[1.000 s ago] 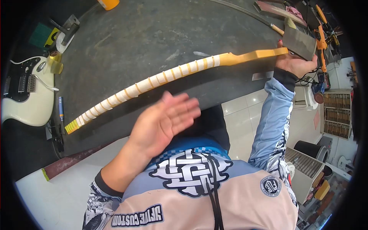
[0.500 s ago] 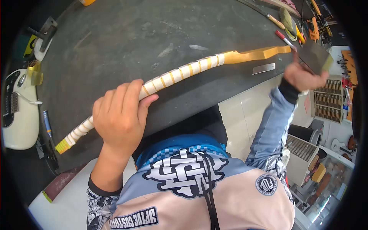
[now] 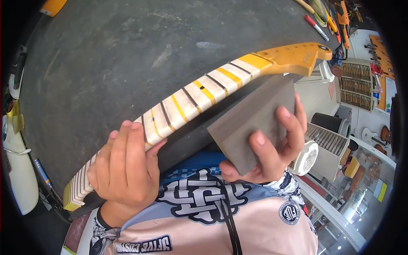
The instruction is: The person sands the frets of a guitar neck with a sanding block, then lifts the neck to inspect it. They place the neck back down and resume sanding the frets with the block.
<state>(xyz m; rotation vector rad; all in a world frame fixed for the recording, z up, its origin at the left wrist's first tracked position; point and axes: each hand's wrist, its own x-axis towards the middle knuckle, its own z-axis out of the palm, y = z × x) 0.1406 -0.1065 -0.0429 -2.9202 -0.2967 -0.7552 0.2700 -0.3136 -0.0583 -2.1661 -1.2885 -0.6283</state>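
Note:
A guitar neck slants across the view, its amber headstock at the upper right. White tape strips cover the fretboard between the frets, with yellow strips showing among them. My left hand wraps round the neck below its middle, fingers over the fretboard and thumb at the near edge. A flat grey sanding block is in my right hand, gripped from below and at its right side. The block is just below the neck's near edge; whether they touch I cannot tell.
The dark worktop lies beyond the neck. A red marker and other tools are at its upper right. A cream guitar body and a blue pen-like tool are at the left. An orange object sits at the top left.
My right hand has brought the grey block from the far right in beside the neck. The neck has turned so its taped fretboard faces up to me and appears closer.

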